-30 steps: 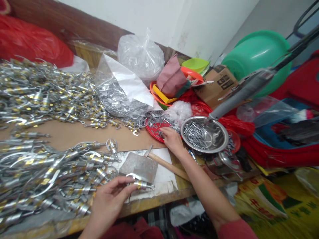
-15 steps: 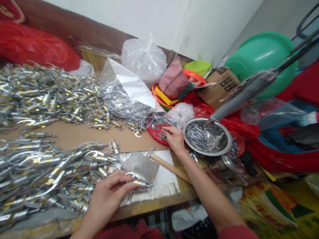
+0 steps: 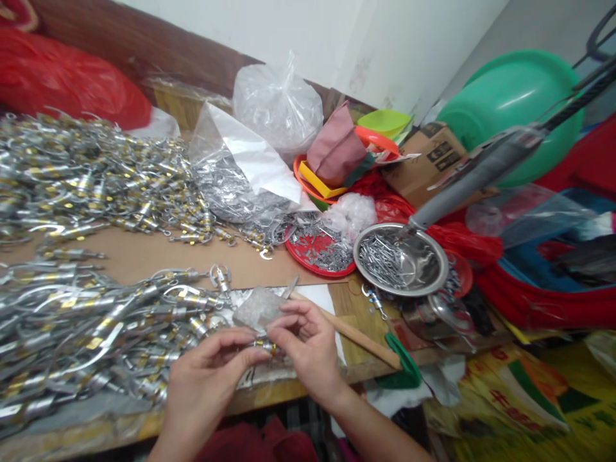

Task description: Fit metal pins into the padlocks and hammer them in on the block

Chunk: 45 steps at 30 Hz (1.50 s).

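My left hand (image 3: 212, 369) is closed in a pinch on a hook fitting (image 3: 264, 346), a short silver cylinder with a gold band. At its right end, my right hand (image 3: 308, 343) is closed with thumb and finger pressed together; whatever is between them is too small to make out. Just behind the fingers lies a flat grey metal block (image 3: 257, 308), partly covered by my right hand. A hammer (image 3: 366, 340) with a wooden handle rests beside it, its handle pointing toward the front edge. Many similar hook fittings (image 3: 101, 321) are heaped to the left of my left hand.
A red tray (image 3: 312, 250) of small metal pieces sits behind the block. Right of it stands a steel bowl (image 3: 428, 260) of metal pins. A second heap of fittings (image 3: 96, 173) spreads at the back left, near a clear bag (image 3: 235, 192) of metal parts.
My right hand has come from the red tray to the hook fitting in my left hand. My left hand still holds the fitting at the front of the block.
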Motion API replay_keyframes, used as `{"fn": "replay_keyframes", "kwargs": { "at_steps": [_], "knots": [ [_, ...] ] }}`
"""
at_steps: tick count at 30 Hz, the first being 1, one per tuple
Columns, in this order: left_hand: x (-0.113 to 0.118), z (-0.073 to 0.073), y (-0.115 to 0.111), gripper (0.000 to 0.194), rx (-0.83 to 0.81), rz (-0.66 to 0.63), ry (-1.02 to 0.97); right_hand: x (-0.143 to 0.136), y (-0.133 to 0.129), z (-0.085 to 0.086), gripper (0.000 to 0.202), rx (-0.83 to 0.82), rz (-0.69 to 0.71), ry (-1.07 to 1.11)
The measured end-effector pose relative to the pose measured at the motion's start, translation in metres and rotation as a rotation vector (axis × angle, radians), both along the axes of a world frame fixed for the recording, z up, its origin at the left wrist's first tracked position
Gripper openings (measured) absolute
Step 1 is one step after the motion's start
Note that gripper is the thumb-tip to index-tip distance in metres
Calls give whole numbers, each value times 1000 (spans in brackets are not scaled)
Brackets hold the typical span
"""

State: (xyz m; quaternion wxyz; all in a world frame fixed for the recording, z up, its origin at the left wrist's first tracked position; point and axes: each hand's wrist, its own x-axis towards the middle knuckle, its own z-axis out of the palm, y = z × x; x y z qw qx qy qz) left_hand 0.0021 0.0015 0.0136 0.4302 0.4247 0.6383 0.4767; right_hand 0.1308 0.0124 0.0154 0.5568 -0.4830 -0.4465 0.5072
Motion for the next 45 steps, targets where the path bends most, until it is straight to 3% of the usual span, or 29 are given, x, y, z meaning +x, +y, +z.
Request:
{"fn": "replay_keyframes", "kwargs": {
  "at_steps": [3, 5, 9, 11, 16, 18, 21, 25, 28, 30, 34, 38, 41, 43, 44, 45],
  "knots": [
    [2, -1, -1, 21, -38, 26, -147, -2, -3, 2, 27, -26, 19, 27],
    [1, 0, -1, 26, -38, 26, -126, -3, -5, 2, 28, -59, 34, 48],
    [-6, 3, 0, 6, 77, -108, 38, -1, -11, 0, 25, -45, 69, 24],
    [-10, 3, 0, 3, 98, -171, -8, 5, -15, -1, 30, 127, 82, -116],
    [-15, 1, 0, 1, 88, -254, -108, 27, -19, -1, 31, 832, 146, -698],
    [-16, 4, 2, 4, 99, -300, -68, 33, -17, 1, 27, 981, 176, -810],
    [-16, 11, 5, 7, 146, -362, 39, 35, -13, 5, 22, 1063, 198, -862],
    [-19, 17, 8, 9, 171, -432, 112, 34, -11, 6, 20, 999, 219, -821],
    [-19, 16, 5, 10, 75, -456, 34, 32, -13, 2, 22, 902, 196, -753],
    [-16, 11, 1, 8, -7, -407, -88, 31, -15, -1, 21, 825, 150, -694],
    [-9, -3, -8, 45, -112, -266, -294, 26, -21, -5, 17, 678, 98, -627],
    [-4, -12, -9, 42, -175, -257, -302, 28, -18, -1, 16, 535, 217, -657],
    [-1, -14, -7, 46, -193, -242, -362, 46, 9, 4, 17, 424, 125, -805],
    [1, -13, -6, 50, -170, -220, -399, 64, 42, 7, 23, 310, -65, -1080],
    [2, -12, -6, 50, -161, -216, -418, 73, 60, 7, 27, 211, -111, -1282],
    [3, -10, -5, 51, -156, -211, -437, 81, 79, 6, 28, 170, -115, -1340]
  ]
}}
